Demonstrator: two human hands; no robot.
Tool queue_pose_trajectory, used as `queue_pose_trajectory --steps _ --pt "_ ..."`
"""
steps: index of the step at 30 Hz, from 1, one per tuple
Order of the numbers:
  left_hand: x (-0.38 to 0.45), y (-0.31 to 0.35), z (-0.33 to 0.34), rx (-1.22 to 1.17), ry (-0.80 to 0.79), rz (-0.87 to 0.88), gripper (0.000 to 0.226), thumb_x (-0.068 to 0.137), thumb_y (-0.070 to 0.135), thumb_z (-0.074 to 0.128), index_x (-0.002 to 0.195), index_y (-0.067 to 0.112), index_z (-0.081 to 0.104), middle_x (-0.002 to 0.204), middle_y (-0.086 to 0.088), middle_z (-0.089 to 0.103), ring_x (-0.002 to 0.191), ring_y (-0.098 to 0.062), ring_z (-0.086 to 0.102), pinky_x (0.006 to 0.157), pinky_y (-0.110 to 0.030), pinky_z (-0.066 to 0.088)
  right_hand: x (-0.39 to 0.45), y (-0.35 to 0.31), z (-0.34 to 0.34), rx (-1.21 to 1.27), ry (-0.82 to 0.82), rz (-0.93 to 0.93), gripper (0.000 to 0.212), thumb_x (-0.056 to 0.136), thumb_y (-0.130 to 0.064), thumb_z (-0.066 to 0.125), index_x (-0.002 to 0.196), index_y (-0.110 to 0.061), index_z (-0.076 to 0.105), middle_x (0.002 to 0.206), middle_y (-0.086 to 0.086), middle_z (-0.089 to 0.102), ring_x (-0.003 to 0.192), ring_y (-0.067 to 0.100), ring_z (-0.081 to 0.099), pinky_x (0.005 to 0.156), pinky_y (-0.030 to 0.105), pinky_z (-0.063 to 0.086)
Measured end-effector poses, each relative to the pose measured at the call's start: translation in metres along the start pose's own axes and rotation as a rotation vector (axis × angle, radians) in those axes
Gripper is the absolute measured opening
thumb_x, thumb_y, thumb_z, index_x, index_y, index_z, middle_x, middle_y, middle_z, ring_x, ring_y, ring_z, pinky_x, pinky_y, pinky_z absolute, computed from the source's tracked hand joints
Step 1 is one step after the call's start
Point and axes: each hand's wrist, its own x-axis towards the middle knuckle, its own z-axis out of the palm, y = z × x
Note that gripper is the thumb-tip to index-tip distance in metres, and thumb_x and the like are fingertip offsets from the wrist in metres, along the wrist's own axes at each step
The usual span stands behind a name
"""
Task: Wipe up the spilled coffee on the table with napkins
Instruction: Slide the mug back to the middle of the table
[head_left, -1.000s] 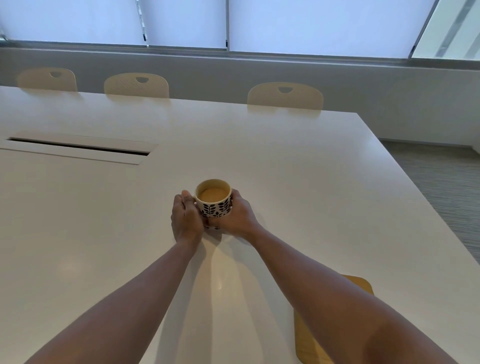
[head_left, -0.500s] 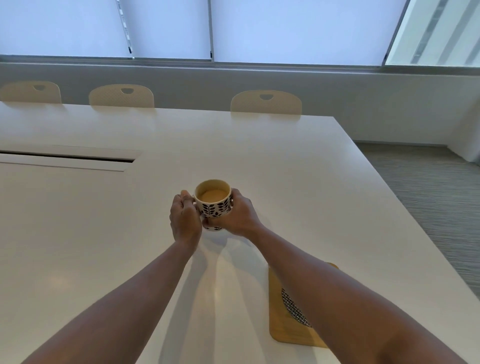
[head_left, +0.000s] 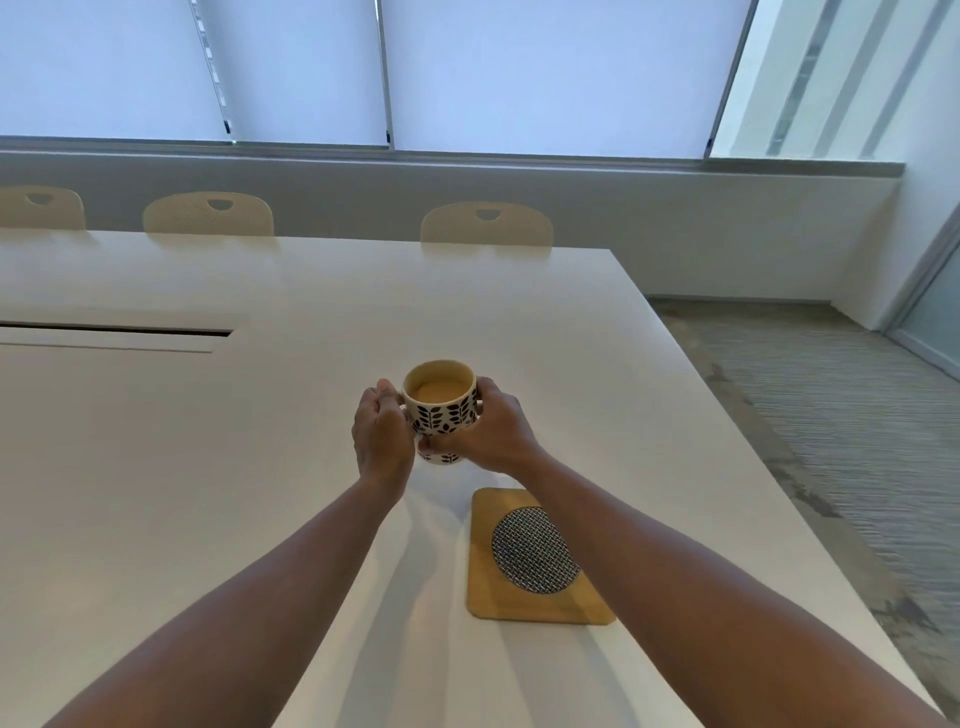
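White conference table (head_left: 260, 467): broad plain top, with a long recessed cable slot (head_left: 114, 332) at far left. Three cream chair backs (head_left: 486, 224) ranged along the far edge, below a grey sill wall and windows with drawn roller blinds (head_left: 545, 73). Grey striped carpet (head_left: 831, 415) to the right of the table. Wooden coaster (head_left: 524, 603): squarish, rounded corners, round woven black-and-white inset, lying flat on the table near the right forearm, which crosses its right corner. Mug (head_left: 440, 405): white with a dark leaf pattern, upright, filled near the brim with milky coffee (head_left: 439, 388), held between both hands, beyond the coaster. Left hand (head_left: 382, 434): fingers curled, gripping the mug's left side. Right hand (head_left: 493, 431): wrapped round the right side, thumb across the lower front. Whether the mug's base touches the table cannot be told. No spill or napkins discernible.
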Motion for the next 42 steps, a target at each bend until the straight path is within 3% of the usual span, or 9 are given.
queue_pose_trajectory --steps 12,17,21,28,30,33,35,39,42 --pt "-0.065 0.003 0.025 -0.031 -0.099 -0.016 0.035 0.106 0.034 0.034 0.087 0.014 0.055 0.092 -0.005 0.064 0.097 -0.031 0.067 0.08 -0.051 0.055 -0.06 0.018 -0.048 -0.034 0.067 0.028 0.086 0.046 -0.049 0.091 0.118 -0.022 0.053 0.087 -0.022 0.056 0.081 -0.006 0.056 0.066 0.011 0.044" --pt "-0.085 -0.002 0.029 -0.053 -0.122 -0.039 0.035 0.107 0.033 0.034 0.09 0.01 0.054 0.094 -0.009 0.065 0.096 -0.029 0.068 0.064 -0.036 0.054 -0.08 0.024 -0.058 -0.032 0.076 0.049 0.088 0.043 -0.051 0.089 0.118 -0.024 0.052 0.086 -0.023 0.056 0.08 -0.009 0.056 0.061 0.009 0.041" --pt "-0.1 -0.005 0.032 -0.044 -0.14 -0.052 0.033 0.107 0.031 0.034 0.09 0.011 0.055 0.1 -0.012 0.065 0.102 -0.032 0.068 0.079 -0.048 0.055 -0.095 0.029 -0.062 -0.03 0.085 0.071 0.088 0.043 -0.052 0.089 0.118 -0.025 0.052 0.087 -0.023 0.055 0.081 -0.009 0.054 0.062 0.01 0.041" --pt "-0.12 -0.017 0.029 -0.029 -0.143 -0.072 0.034 0.106 0.032 0.033 0.093 0.011 0.055 0.099 -0.011 0.066 0.1 -0.028 0.067 0.056 -0.026 0.052 -0.118 0.035 -0.064 -0.023 0.074 0.091 0.093 0.039 -0.056 0.086 0.12 -0.027 0.051 0.09 -0.021 0.056 0.085 -0.004 0.056 0.065 0.011 0.043" --pt "-0.124 -0.019 0.028 -0.02 -0.138 -0.08 0.034 0.106 0.033 0.033 0.092 0.012 0.055 0.101 -0.012 0.067 0.101 -0.028 0.068 0.062 -0.034 0.057 -0.123 0.037 -0.064 -0.036 0.073 0.092 0.093 0.039 -0.058 0.085 0.119 -0.027 0.051 0.091 -0.02 0.057 0.087 0.0 0.058 0.068 0.014 0.046" --pt "-0.131 -0.022 0.028 -0.003 -0.138 -0.092 0.033 0.105 0.033 0.034 0.089 0.014 0.055 0.105 -0.014 0.068 0.102 -0.029 0.068 0.085 -0.052 0.057 -0.131 0.04 -0.064 -0.045 0.066 0.103 0.093 0.039 -0.059 0.085 0.12 -0.027 0.05 0.095 -0.018 0.058 0.089 0.002 0.059 0.07 0.017 0.049" --pt "-0.134 -0.024 0.027 0.018 -0.136 -0.088 0.033 0.105 0.033 0.034 0.089 0.015 0.056 0.102 -0.011 0.068 0.1 -0.028 0.068 0.088 -0.054 0.055 -0.134 0.041 -0.064 -0.05 0.062 0.116 0.094 0.039 -0.06 0.084 0.12 -0.028 0.05 0.097 -0.017 0.059 0.092 0.004 0.06 0.073 0.021 0.052" --pt "-0.137 -0.03 0.024 0.017 -0.137 -0.093 0.035 0.104 0.034 0.035 0.085 0.012 0.054 0.084 -0.006 0.065 0.082 -0.024 0.062 0.064 -0.038 0.049 -0.14 0.042 -0.063 -0.049 0.06 0.14 0.094 0.035 -0.062 0.082 0.117 -0.028 0.052 0.091 -0.019 0.058 0.09 0.004 0.061 0.075 0.023 0.053" --pt "-0.14 -0.032 0.023 0.015 -0.17 -0.092 0.035 0.105 0.035 0.035 0.088 0.012 0.053 0.084 -0.008 0.062 0.078 -0.022 0.058 0.061 -0.034 0.045 -0.143 0.043 -0.063 -0.038 0.059 0.143 0.093 0.036 -0.063 0.081 0.117 -0.026 0.052 0.093 -0.018 0.059 0.09 0.006 0.061 0.075 0.023 0.052"
